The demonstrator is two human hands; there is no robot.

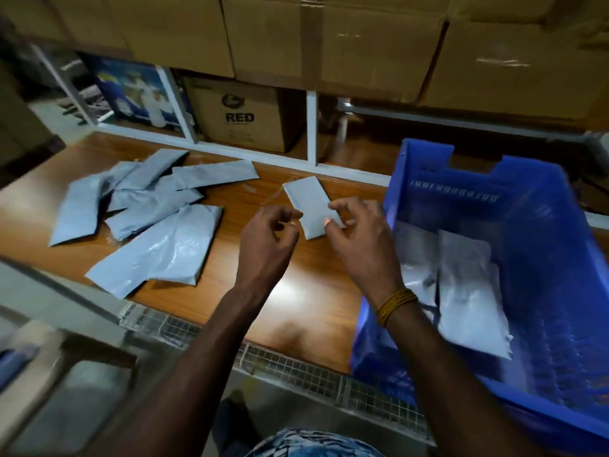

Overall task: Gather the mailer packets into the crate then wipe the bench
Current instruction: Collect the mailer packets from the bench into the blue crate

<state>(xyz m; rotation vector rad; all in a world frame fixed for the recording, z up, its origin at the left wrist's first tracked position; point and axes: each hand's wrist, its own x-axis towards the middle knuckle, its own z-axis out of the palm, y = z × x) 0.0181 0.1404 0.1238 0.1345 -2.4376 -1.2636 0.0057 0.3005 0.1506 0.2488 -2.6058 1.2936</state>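
Beside the crate holding two packets, right fingers pinch one small packet.

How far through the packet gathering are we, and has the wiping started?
Partly done: at least two packets already lie in the blue crate. In hand: the right hand pinches a small packet, with the left hand curled beside it. Left: the pile of packets on the bench. No cloth is visible, so wiping has not begun.
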